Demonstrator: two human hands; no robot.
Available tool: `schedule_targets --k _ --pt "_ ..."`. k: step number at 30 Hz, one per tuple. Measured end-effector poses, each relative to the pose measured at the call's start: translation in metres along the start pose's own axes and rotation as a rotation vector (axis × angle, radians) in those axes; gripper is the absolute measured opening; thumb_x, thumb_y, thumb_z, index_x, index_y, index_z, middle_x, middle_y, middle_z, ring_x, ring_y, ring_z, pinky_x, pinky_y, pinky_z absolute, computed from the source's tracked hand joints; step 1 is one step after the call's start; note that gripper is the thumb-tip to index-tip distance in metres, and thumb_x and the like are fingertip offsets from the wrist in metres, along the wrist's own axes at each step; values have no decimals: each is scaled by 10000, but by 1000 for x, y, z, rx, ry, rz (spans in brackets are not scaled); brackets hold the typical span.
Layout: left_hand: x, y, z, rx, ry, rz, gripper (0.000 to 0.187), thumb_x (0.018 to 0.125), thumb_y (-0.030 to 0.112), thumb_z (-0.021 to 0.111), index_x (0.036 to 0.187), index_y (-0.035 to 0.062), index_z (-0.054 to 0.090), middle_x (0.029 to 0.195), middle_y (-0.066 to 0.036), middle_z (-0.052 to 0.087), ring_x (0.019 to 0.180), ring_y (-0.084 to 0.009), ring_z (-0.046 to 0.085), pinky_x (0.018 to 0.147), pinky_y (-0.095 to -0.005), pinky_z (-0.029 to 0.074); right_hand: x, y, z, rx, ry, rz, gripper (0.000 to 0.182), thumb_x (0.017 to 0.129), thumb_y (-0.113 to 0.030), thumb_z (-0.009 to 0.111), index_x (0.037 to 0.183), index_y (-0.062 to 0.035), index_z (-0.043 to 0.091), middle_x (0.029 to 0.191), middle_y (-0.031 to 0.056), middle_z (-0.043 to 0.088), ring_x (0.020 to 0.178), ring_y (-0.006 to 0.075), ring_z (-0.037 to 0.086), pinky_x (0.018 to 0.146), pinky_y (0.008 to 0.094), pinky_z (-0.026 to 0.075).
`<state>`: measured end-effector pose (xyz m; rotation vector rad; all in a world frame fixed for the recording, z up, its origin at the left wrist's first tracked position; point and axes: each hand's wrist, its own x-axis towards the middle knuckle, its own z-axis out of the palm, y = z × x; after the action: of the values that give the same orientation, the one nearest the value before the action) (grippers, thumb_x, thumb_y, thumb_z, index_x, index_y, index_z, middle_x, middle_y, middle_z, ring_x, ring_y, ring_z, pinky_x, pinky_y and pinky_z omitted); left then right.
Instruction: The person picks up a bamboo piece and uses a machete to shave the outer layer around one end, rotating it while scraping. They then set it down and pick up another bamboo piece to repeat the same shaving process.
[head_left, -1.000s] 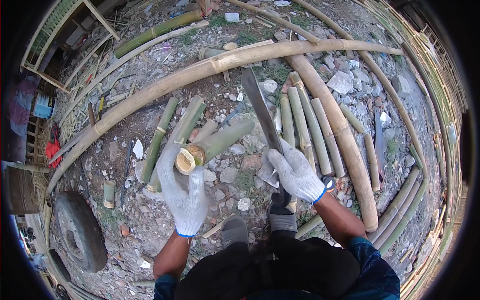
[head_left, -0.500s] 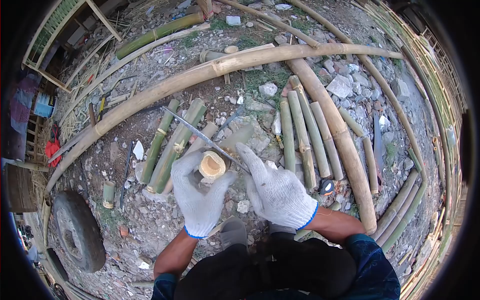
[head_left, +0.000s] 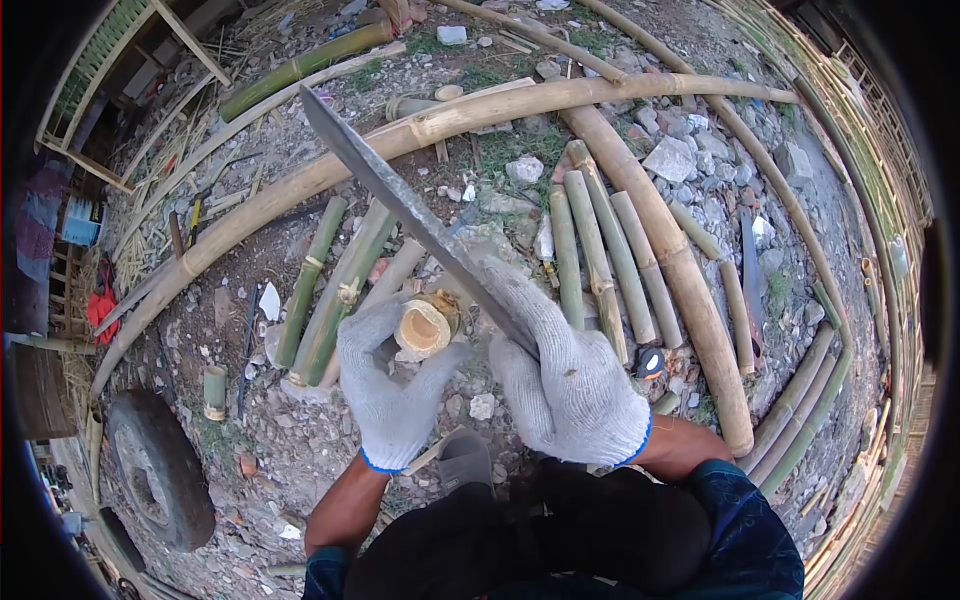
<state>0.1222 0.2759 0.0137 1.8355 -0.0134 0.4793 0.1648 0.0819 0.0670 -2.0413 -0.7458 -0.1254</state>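
Note:
My left hand [head_left: 395, 400], in a white knitted glove with a blue cuff, curls around a short bamboo piece [head_left: 423, 328]. Its pale, cut end with a brown hollow faces up at me; the lower part is hidden. In the same kind of glove, my right hand [head_left: 580, 390] is closed on a machete [head_left: 405, 200], whose handle is covered by the fingers. The long grey blade slants up and to the left, above the bamboo piece and apart from it. Cut bamboo lengths [head_left: 345, 290] lie just beyond my left hand.
Several cut bamboo pieces [head_left: 600, 260] lie on rubble ahead of my right hand. A long bamboo pole [head_left: 300, 185] arches across the ground, and a thick one [head_left: 690, 290] lies at right. A tyre [head_left: 160, 470] is at left, a saw [head_left: 750, 270] at right.
The machete has risen toward me and its blade now reaches farther up and left. My right hand has tilted with it; my left hand stays around the bamboo piece.

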Motion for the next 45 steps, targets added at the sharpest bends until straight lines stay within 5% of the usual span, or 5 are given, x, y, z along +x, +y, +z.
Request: schedule_targets --k 15,19,34,38,45 --pt "1 -9 -15 139 -46 27 705 716 15 937 1305 -7 551 1360 -150 524 1250 -268 587 1066 -405 526 22 -14 -8 -114 -541 474 618 987 -39 584 1566 51 386 1205 339 701 1095 488 717 940 501 585" --pt "1 -6 -10 118 40 73 606 696 78 986 1202 -4 662 1270 -166 658 1190 -287 650 974 -389 546 6 -13 -8 13 -189 182 637 987 -79 595 1579 21 382 1180 343 698 977 489 738 841 518 603" --pt "7 1 -18 352 -61 126 576 664 99 1000 1162 -4 729 1272 -170 689 1176 -290 661 1009 -397 527 12 -10 -4 -281 -491 272 694 946 -31 637 1588 34 382 1197 341 705 873 447 769 744 469 621" --pt "-1 -7 -12 50 79 -40 506 669 102 997 1110 17 765 1230 -147 714 1172 -288 663 1005 -403 524 2 -19 -12 -69 -125 29 722 944 -88 652 1603 18 374 962 279 711 654 401 702 595 475 570" --pt "7 0 -9 156 58 -55 498 675 138 997 1104 32 769 1206 -155 715 1135 -311 677 1001 -410 523 5 -7 -1 -213 -207 44 780 898 -45 666 1609 21 355 998 294 711 676 405 718 622 473 588"
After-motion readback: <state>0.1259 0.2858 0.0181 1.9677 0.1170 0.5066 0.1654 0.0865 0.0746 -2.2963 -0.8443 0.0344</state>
